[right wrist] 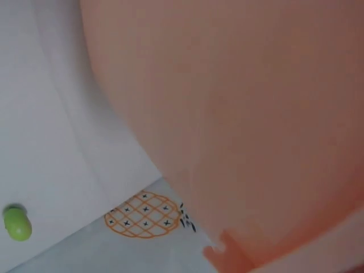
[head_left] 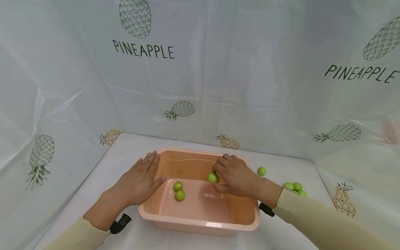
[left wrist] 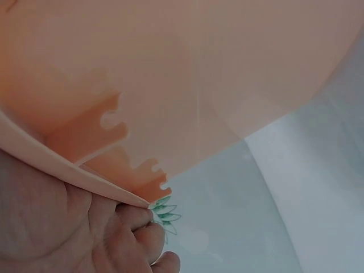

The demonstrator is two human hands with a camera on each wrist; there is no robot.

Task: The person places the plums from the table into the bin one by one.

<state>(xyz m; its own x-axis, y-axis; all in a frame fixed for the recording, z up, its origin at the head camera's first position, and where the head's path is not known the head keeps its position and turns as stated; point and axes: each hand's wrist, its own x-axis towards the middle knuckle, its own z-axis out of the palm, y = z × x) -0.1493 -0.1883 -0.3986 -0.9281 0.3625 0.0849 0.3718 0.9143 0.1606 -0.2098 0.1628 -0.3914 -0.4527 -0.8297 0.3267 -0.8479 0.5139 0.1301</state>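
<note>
A peach-coloured plastic basin (head_left: 200, 223) stands on the white-covered table, two small green limes (head_left: 180, 195) lying on its floor toward the left. Flat along the basin's left rim rests my left hand (head_left: 136, 181), fingers straight and thumb spread over the inside. In the left wrist view, the palm (left wrist: 45, 216) lies against the rim's underside. Over the basin's right half, my right hand (head_left: 239, 178) pinches another lime (head_left: 213, 177) between thumb and fingers. The right wrist view shows the basin's outer wall (right wrist: 227, 114), with that hand hidden.
One lime (head_left: 261, 171) sits on the table just right of the basin. Farther right, several limes (head_left: 297, 186) are grouped together, partly behind the right forearm. A pineapple-printed plastic sheet (head_left: 221, 85) hangs behind and at both sides of the table.
</note>
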